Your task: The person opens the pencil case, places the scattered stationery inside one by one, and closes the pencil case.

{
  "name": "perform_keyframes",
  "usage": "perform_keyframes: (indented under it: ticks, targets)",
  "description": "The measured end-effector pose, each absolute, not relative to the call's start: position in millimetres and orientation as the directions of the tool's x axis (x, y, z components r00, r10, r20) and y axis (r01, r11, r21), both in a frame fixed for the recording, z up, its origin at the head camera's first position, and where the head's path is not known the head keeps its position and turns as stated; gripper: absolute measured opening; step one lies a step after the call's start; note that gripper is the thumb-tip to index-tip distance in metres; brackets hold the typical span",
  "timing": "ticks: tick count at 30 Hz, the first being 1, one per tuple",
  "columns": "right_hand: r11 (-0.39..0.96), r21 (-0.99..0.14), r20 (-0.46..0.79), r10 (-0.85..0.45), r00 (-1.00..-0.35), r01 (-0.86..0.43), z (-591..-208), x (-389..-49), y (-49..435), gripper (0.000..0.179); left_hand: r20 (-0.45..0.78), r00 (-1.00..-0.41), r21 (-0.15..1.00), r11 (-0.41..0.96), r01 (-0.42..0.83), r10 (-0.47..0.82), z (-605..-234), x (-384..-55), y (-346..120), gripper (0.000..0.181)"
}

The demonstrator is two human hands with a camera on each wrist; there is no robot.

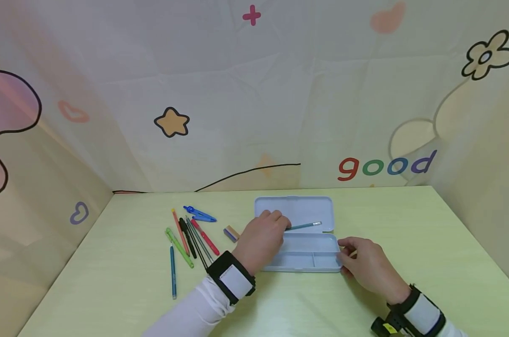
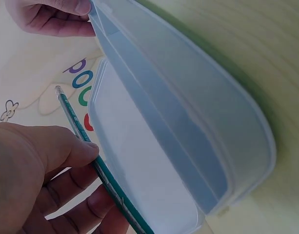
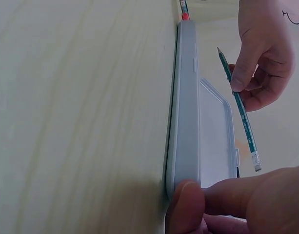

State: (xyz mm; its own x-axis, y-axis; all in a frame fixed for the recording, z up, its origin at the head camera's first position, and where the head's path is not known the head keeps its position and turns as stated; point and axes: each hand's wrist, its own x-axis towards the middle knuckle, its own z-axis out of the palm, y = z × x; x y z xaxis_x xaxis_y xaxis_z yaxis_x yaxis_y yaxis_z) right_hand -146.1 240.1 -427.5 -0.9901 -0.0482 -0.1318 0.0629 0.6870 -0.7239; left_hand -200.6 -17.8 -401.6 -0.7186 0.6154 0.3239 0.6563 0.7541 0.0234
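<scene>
My left hand [image 1: 262,241] pinches a dark green pencil [image 1: 306,225] between thumb and fingers, over the open lid of a pale blue pencil case [image 1: 296,260]. In the right wrist view the pencil's sharpened tip [image 3: 220,52] points up and its eraser end [image 3: 257,163] points down. The case lies opened flat on the table, its lid [image 1: 309,208] at the back and its divided tray in front. At the tray's right end my right hand [image 1: 370,262] grips the edge, thumb [image 3: 186,207] on the wall. No pencils or pens show in the visible compartments.
Left of the case lie a blue compass [image 1: 200,215], a small eraser [image 1: 231,233], a red pen [image 1: 205,237], a black pen [image 1: 188,238], a green pen [image 1: 179,248], a blue pen [image 1: 173,274] and several pencils. A printed curtain [image 1: 237,93] rises behind the table.
</scene>
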Motion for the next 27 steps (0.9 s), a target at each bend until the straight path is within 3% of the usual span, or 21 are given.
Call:
perform_keyframes:
  ticks: [27]
  targets:
    - [0.689, -0.723, -0.125, -0.057, -0.99, 0.052, -429, -147, 241, 0.036, 0.284, -0.689, -0.061, 0.73, 0.681, 0.667, -421, -204, 7, 0.018]
